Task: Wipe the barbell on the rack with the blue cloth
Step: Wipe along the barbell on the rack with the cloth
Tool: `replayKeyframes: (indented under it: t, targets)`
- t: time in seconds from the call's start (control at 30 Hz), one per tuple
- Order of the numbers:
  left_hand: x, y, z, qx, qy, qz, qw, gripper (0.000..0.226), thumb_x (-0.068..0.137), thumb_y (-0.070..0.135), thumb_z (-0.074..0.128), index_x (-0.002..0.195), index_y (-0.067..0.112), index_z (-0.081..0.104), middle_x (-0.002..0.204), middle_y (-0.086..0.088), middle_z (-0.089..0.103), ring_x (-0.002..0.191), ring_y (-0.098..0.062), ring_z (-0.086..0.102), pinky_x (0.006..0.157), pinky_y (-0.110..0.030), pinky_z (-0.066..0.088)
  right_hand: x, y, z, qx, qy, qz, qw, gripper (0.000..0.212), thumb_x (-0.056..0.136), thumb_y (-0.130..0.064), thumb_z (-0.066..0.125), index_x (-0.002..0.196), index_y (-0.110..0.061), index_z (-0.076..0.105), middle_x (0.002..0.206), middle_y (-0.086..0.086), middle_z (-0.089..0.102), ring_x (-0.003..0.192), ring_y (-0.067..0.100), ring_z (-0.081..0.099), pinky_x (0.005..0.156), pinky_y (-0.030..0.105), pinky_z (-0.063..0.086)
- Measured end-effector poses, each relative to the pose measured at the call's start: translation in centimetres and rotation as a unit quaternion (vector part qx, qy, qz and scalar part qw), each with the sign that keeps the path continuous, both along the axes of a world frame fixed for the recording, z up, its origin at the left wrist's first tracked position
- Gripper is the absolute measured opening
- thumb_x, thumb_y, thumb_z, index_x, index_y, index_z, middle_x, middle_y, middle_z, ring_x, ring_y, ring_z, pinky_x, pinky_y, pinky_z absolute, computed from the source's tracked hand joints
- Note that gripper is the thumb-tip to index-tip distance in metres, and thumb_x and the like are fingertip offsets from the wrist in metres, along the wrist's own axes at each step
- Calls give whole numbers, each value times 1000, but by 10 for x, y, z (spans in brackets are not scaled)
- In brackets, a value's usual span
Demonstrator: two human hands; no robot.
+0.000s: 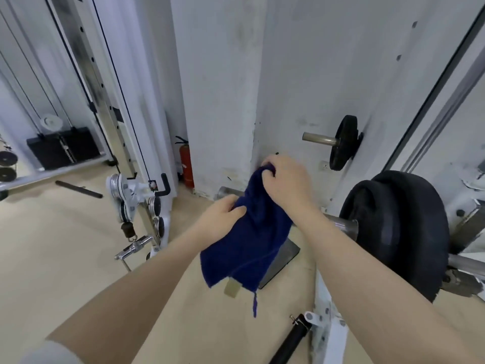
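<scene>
White gym wall behind; left hand and right hand both grip blue cloth over barbell sleeve

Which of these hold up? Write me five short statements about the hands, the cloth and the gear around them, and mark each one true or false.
1. Both hands grip the blue cloth. True: the left hand and the right hand each hold it.
2. The cloth lies flat on the floor. False: it hangs from the hands, over the barbell sleeve.
3. Black weight plates sit on the barbell to the right of the cloth. True.
4. The fire extinguisher is green. False: it is red, and stands by the wall corner.
5. The right hand holds a lower part of the cloth than the left. False: it holds the top.
</scene>
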State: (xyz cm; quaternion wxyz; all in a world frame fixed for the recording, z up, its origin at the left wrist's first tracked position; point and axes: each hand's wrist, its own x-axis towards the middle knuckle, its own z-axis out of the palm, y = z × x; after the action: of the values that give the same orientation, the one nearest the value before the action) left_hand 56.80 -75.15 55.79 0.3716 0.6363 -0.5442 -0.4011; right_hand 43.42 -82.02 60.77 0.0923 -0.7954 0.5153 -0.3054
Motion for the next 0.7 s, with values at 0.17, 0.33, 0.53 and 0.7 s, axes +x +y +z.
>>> replayKeyframes:
  t: [0.17,0.33,0.53,0.7]
  targets:
    - [23,-43,-17,53,61,30,996,15,86,15,48,99,14,56,105,-16,63,101,-34,60,93,-50,49,46,-63,-34,24,190,19,981,72,91,-37,53,147,-11,16,153,11,20,138,34,18,113,42,18]
    - [48,-70,-51,88,-146,-15,985,14,83,20,53,87,7,48,83,-11,58,78,-27,55,67,-33,46,58,-65,-103,160,173,57,970,46,100,-43,23,114,-12,53,115,9,61,103,30,56,89,41,43]
    - [89,-92,-53,83,-237,-68,966,18,84,10,47,86,0,61,94,-21,65,75,-23,53,67,-31,41,100,-74,-118,71,238,-38,968,54,96,-55,19,106,-19,58,101,4,65,92,27,60,81,40,36]
    - [109,-119,-53,-20,-241,-85,967,18,85,11,52,98,7,63,94,0,52,91,-18,55,72,-23,39,87,-76,-114,62,237,-83,966,43,97,-41,27,81,-17,59,83,3,66,76,25,61,66,32,33]
